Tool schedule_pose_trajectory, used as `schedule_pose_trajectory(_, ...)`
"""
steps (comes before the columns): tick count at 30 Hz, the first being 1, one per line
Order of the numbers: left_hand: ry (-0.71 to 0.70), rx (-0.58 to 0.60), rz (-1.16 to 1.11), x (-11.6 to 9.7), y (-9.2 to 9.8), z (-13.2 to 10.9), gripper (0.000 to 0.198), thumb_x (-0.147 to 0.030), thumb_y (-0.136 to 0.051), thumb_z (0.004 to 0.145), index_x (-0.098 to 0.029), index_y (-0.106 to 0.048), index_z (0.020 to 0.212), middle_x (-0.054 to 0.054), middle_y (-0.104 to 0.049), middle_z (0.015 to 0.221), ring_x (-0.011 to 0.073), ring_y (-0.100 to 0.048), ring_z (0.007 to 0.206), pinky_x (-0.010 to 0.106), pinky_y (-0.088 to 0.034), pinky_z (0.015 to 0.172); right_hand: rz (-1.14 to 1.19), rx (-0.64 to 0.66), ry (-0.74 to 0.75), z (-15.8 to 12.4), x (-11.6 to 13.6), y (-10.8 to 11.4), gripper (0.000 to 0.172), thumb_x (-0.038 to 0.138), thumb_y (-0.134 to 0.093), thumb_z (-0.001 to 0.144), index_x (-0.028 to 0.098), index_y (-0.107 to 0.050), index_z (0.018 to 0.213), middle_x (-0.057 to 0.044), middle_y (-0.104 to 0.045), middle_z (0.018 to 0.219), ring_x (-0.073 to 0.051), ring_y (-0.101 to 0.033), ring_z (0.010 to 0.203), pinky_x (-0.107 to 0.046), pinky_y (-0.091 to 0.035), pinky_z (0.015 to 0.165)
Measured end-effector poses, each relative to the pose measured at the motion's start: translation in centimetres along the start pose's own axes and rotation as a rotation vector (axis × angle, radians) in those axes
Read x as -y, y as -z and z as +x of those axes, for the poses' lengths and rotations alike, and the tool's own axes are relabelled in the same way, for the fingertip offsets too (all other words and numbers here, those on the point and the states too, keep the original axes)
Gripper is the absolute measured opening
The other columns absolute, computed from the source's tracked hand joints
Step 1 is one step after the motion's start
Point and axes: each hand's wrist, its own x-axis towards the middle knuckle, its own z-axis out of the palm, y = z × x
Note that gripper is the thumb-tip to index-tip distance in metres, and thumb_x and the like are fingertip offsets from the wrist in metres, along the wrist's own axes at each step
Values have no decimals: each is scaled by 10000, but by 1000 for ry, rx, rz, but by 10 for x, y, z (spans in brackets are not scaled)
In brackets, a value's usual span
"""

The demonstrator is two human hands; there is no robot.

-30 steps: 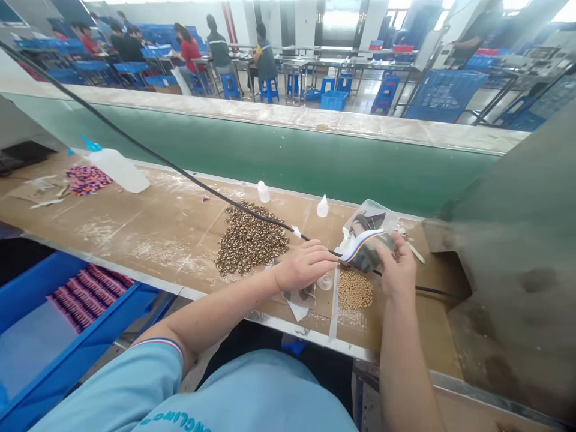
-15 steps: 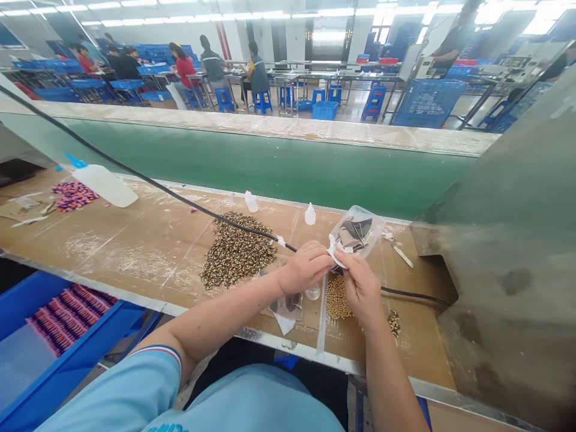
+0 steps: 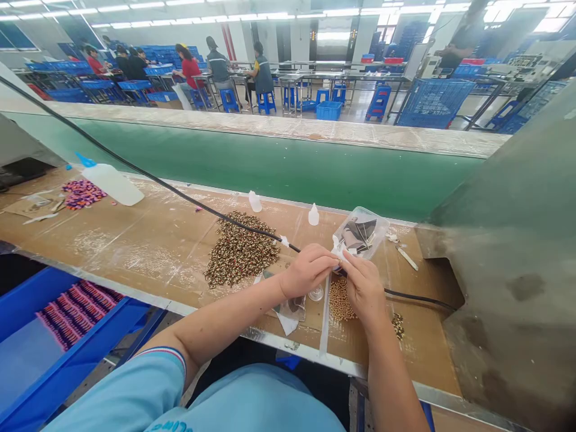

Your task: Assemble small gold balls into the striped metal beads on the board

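Note:
My left hand [image 3: 310,271] and my right hand [image 3: 365,289] meet at the fingertips over the bench. Both are closed in a pinch; a tiny piece between them is too small to name. Just beyond the fingertips shows a crumpled white tissue-like piece [image 3: 338,245], partly covered by the fingers. A clear plastic tub [image 3: 381,225] with dark scraps and thin tools stands behind it. Below the hands lies a pile of small tan beads [image 3: 341,301]. A small round clear dish [image 3: 316,294] sits beside it, partly under my left hand.
A black cable [image 3: 148,179] crosses the bench and passes behind my hands. To the left are a heap of patterned small pieces [image 3: 243,252] and a big squeeze bottle [image 3: 114,185]. Two small white bottles [image 3: 314,215] [image 3: 255,202] stand near the green belt [image 3: 279,165]. A metal housing [image 3: 517,270] rises at right.
My fingertips have come together, and less of the white piece shows between them. The whole view has shifted slightly, moving the scene to the right.

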Motion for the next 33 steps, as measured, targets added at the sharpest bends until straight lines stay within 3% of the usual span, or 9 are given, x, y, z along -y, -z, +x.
schedule_pose_trajectory(4,4,-22,-8,2,1,-5,110,-86,-512,842,-156,-568,906,66,-674,854,140,-603,791,281,-515,716,40,-57,-175,0,2,3,358,100,-421,873,248,-666,1087,-44,-689,1082,-161,-640,969,-329,-510,857)
schedule_pose_trajectory(8,33,-45,-22,1,-1,-7,114,-92,-506,848,-160,-569,914,59,-676,856,133,-610,809,273,-520,728,240,-80,-363,1,8,5,349,136,-423,872,265,-674,1077,-29,-691,1072,-160,-636,998,-332,-516,885)
schedule_pose_trajectory(13,51,-51,-42,-3,-3,-4,108,-92,-504,852,-161,-574,898,61,-682,846,131,-614,800,267,-519,723,306,6,-309,1,13,2,335,157,-439,870,275,-674,1078,-24,-698,1047,-155,-644,972,-328,-533,855)
schedule_pose_trajectory(20,47,-9,-44,-5,-2,-2,96,-117,-496,863,-162,-579,880,63,-687,841,132,-614,782,277,-509,715,276,-81,-454,-4,15,0,236,200,-536,828,228,-687,1008,-37,-715,973,-161,-667,880,-295,-546,770)
schedule_pose_trajectory(24,80,3,-24,-8,-4,0,90,-122,-492,865,-164,-572,861,49,-677,800,134,-604,775,275,-505,708,281,-73,-374,-4,15,-1,255,163,-514,824,246,-696,982,-17,-720,937,-152,-664,864,-300,-541,776)
schedule_pose_trajectory(33,-3,53,2,-3,-4,-4,115,-116,-466,871,-158,-573,884,63,-677,837,139,-590,784,287,-498,733,204,-137,-296,-10,11,-3,316,117,-502,824,260,-692,1033,-29,-715,977,-154,-658,892,-323,-538,793)
